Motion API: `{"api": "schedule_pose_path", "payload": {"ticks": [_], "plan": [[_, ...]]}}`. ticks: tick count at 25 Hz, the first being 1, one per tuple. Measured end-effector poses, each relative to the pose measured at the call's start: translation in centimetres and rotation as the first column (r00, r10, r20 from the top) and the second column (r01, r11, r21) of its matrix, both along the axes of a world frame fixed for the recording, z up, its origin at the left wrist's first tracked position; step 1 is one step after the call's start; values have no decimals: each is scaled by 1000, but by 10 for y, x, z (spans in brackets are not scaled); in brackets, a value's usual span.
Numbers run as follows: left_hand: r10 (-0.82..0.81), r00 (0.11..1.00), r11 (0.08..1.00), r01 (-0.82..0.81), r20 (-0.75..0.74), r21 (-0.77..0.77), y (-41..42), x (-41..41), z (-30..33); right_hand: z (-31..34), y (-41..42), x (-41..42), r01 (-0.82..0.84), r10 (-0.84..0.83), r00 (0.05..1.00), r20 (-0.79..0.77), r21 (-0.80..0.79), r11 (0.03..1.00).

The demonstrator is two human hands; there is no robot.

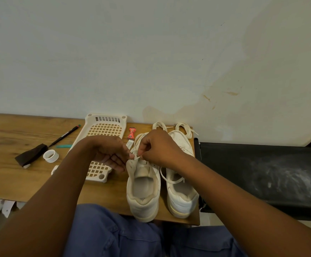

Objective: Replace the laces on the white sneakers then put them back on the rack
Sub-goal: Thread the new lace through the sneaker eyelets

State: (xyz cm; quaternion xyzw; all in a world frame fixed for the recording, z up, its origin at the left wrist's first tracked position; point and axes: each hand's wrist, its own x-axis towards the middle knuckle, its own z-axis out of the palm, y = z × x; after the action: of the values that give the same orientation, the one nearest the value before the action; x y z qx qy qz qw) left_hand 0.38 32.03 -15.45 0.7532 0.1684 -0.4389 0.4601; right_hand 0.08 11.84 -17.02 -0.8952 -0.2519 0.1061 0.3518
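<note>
A: What's the surface, and the room around it?

B: A wooden table (12, 138) with brown grain, pushed against a pale wall (132, 52) that carries yellowish stains on its right part. Right of the table sits a dusty black surface (262, 173). The person's blue-clad legs (114, 236) show at the bottom.

A: Left to right, what lies on it?

B: One dark brown folded thing (31, 154), one black pen (64, 136), one small teal piece (64, 146), one white ring (51, 155), then one cream plastic rack (104, 127) with a grid of square holes, lying flat. Just right of it, one small red tube (131, 133); its print is too small to read.

A: And the sneakers?

B: Two white sneakers side by side, heels toward the person, near the table's right end. The left sneaker (143, 191) has faint writing inside the heel, unreadable. The right sneaker (181, 197) has a lace trailing across its opening. Behind them, against the wall, two loose bundles of laces (185, 127)

A: The hands?

B: The left hand (108, 153) has its fingers curled at the left sneaker's upper edge, holding it by the eyelet. The right hand (156, 147) pinches a lace end (136, 158) at that same spot
</note>
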Motion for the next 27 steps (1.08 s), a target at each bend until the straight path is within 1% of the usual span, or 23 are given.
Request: {"api": "schedule_pose_path", "payload": {"ticks": [3,5,9,13,16,19,21,23,25,27], "plan": [[4,1000,1000,-3,4,-6,-1,0,0,-7,3,-1,5,-3,999,37,-45,999],[2,1000,1000,-2,4,-7,-1,0,1,-8,3,-1,1,1,1000,28,-70,998],[-2,1000,1000,2,4,-16,-1,0,3,-3,3,-2,9,-9,1000,5,-72,997],[3,1000,1000,-3,25,-15,0,0,3,-3,7,-6,-29,30,999,15,-90,995],[18,999,999,-16,49,-45,0,0,5,-4,7,-4,-22,26,999,44,-98,995],[-24,998,994,31,66,-102,4,1,5,-5,7,-3,-3,5,1000,28,-69,998],[-49,995,991,58,83,-117,5,1,4,-6,10,-4,-9,12,999,30,-88,996],[-59,993,993,69,98,-99,4,1,3,-9,13,-4,-9,15,999,53,-107,994],[-80,990,995,87,117,-57,2,0,5,-8,12,-3,-2,8,998,64,-82,997],[-110,985,993,114,129,-24,1,-2,8,-2,8,-5,5,-4,1000,20,-37,999]]}}
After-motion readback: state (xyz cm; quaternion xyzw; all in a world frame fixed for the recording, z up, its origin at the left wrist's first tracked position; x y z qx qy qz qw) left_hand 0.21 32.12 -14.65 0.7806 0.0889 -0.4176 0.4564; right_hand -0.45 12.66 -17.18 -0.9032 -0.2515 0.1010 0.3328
